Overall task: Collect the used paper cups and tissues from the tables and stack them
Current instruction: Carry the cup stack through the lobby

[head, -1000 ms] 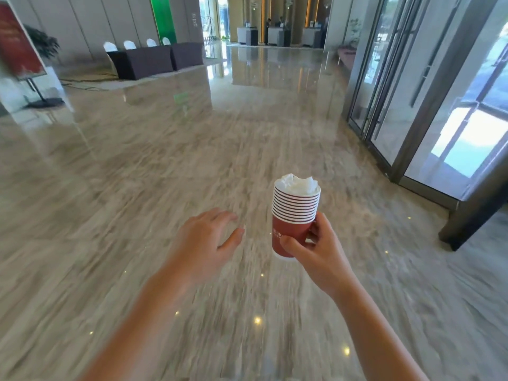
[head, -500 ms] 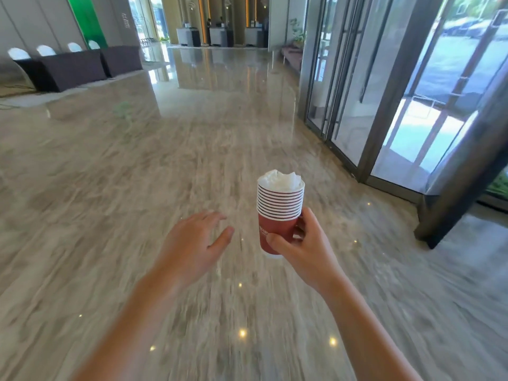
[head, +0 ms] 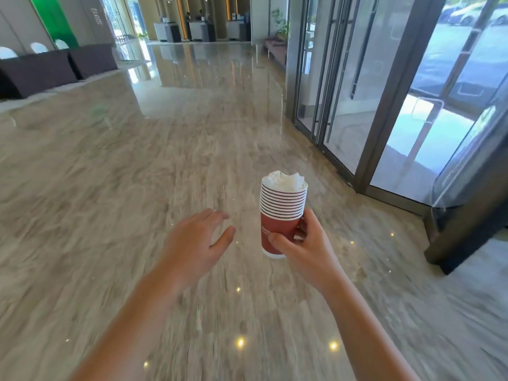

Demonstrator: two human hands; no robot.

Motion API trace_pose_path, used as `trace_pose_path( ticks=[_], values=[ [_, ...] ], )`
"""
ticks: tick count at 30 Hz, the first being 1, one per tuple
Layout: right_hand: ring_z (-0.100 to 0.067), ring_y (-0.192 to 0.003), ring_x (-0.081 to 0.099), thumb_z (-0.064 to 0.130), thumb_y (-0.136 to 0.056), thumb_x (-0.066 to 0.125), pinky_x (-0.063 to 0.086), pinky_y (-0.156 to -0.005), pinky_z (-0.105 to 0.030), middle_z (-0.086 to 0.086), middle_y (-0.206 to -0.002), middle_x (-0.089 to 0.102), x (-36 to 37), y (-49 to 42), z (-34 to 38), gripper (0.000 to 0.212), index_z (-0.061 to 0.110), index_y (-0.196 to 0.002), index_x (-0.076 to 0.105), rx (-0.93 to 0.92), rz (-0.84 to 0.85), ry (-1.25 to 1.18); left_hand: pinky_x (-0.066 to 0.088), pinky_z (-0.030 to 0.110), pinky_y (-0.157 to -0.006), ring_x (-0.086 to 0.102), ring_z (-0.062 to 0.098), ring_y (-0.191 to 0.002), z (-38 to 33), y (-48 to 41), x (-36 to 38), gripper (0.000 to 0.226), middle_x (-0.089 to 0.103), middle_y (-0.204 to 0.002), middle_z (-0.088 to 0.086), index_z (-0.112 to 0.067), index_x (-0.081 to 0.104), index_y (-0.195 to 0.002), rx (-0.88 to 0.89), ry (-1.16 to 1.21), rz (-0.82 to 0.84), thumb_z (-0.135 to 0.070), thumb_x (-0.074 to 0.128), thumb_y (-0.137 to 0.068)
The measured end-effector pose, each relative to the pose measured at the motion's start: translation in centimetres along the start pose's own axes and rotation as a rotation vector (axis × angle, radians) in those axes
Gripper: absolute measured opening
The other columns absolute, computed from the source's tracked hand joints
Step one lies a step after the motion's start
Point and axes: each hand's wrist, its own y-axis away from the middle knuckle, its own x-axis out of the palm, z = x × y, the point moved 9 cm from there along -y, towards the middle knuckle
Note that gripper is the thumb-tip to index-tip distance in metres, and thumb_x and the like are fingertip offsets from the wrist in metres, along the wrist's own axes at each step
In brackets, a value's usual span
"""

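Marble floor, polished and beige, fills the view, with tall glass doors on your right and dark-draped counters far off at your left. The stack of nested red paper cups stands upright in your right hand, above the floor, with your fingers curled round the bottom cup's wall. Your left hand hovers just beside the stack, fingers loosely spread, holding nothing. Crumpled white tissue sits stuffed in the top cup. Expect the stack to be light and thin-walled. Squeeze gently, grip low, and keep it level, or the loose tissue may tumble out.
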Motion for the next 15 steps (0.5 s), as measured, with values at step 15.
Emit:
trace_pose_path(
  ticks=[15],
  values=[
    [-0.006, -0.103, 0.072, 0.027, -0.074, 0.085, 0.061, -0.093, -0.037, 0.011, -0.109, 0.075, 8.0, -32.9, -4.3, 0.046, 0.039, -0.110, 0.058, 0.003, 0.088, 0.094, 0.047, 0.030, -0.087, 0.062, 0.009, -0.106, 15.8, -27.9, 5.5, 0.045, 0.061, -0.121, -0.018, -0.031, 0.059, -0.126, -0.089, 0.049, -0.029, -0.058, 0.039, -0.097]
  ],
)
